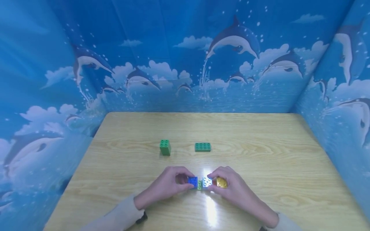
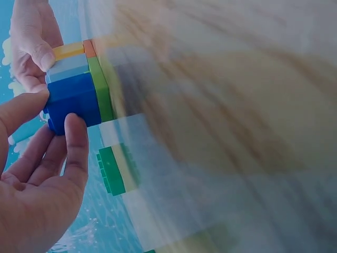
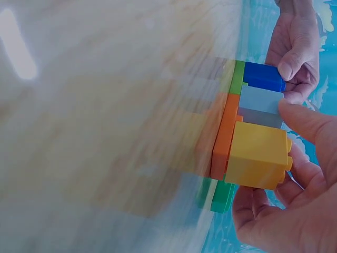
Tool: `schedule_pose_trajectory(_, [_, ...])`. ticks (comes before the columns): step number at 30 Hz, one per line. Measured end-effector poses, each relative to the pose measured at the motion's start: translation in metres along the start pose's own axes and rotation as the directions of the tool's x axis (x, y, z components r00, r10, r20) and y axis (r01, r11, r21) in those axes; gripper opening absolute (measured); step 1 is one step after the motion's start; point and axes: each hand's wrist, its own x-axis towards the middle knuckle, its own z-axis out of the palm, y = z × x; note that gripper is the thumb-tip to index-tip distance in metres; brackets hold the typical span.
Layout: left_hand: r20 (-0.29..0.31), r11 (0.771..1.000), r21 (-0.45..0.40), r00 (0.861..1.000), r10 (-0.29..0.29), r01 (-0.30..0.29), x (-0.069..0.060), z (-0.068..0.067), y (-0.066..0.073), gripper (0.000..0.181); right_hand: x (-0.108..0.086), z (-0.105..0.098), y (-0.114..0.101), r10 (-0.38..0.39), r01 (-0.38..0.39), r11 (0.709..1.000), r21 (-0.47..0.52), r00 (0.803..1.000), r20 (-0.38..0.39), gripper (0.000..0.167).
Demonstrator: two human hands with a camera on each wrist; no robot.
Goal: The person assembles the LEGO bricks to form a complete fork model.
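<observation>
My left hand [image 1: 169, 183] pinches a blue building block [image 1: 192, 182] between thumb and fingers. That block sits over a lime-green brick [image 2: 100, 88], which lies on the table. Close by on the right is a light-blue block [image 1: 207, 182], pinched by the thumb and index finger of my right hand [image 1: 235, 186]. A yellow block [image 3: 258, 155] stands to its right, partly under my right hand in the head view. Beneath the yellow block runs a flat orange brick [image 3: 225, 139], end to end with the lime-green one. The right index fingertip is hidden in the right wrist view.
Behind the hands, a tall green block stack [image 1: 165, 147] stands upright at the left. A flat green brick [image 1: 202, 147] lies near the middle. The wooden table [image 1: 260, 138] is enclosed by blue dolphin-print sheets [image 1: 162, 41] at the back and sides.
</observation>
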Motion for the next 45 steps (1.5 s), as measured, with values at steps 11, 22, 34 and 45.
schedule_pose_trajectory(11, [-0.017, 0.999, -0.031, 1.0, -0.015, 0.015, 0.001, 0.005, 0.001, 0.027, -0.001, -0.004, 0.001, -0.006, 0.006, 1.0, -0.002, 1.0, 0.012, 0.029])
schedule_pose_trajectory(22, [-0.032, 0.999, 0.013, 0.999, -0.036, 0.036, -0.005, 0.007, 0.006, 0.025, 0.003, -0.004, -0.004, -0.028, 0.027, 1.0, 0.014, 0.999, 0.023, 0.028])
schedule_pose_trajectory(34, [-0.048, 0.996, 0.024, 0.995, -0.087, 0.088, 0.012, -0.003, 0.0, 0.041, 0.005, -0.004, -0.004, 0.004, -0.005, 1.0, 0.01, 0.999, 0.047, 0.024])
schedule_pose_trajectory(45, [-0.218, 0.997, -0.017, 0.972, -0.083, 0.082, 0.053, -0.012, -0.008, 0.053, 0.007, -0.005, -0.003, 0.062, -0.064, 0.998, 0.014, 0.994, 0.086, 0.021])
